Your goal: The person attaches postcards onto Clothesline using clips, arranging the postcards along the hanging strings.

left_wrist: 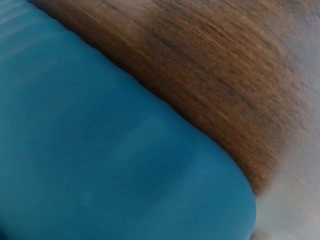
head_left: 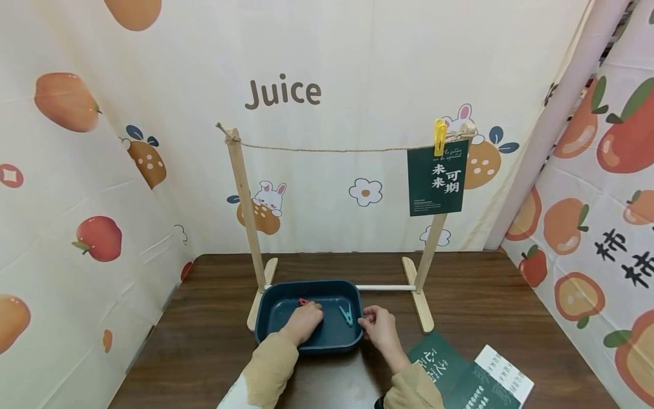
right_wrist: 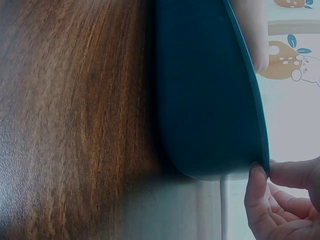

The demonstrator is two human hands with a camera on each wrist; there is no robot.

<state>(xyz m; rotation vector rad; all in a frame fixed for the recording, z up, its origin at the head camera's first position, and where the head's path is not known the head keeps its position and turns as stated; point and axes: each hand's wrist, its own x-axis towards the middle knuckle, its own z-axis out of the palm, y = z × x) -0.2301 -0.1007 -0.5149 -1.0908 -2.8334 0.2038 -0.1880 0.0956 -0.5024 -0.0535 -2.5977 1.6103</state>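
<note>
A dark blue plastic basin (head_left: 309,345) rests on the table, its outer side filling much of both wrist views. My left hand (head_left: 305,322) reaches down into it, right by a red clothespin (head_left: 304,301) that shows just past the knuckles. Its fingertips are hidden, so whether they grip the clothespin cannot be told. Farther right on the basin floor lies a light blue clothespin (head_left: 347,315). My right hand (head_left: 379,329) pinches the basin's right rim between thumb and finger, seen closely in the right wrist view, where these fingers (right_wrist: 257,192) touch the corner.
Behind the basin stands a wooden frame (head_left: 248,216) with a twine line (head_left: 322,150) strung across. A yellow clothespin (head_left: 440,137) holds a dark green card (head_left: 436,187) at the line's right end. Green booklets (head_left: 439,355) and a white one (head_left: 506,372) lie at the front right.
</note>
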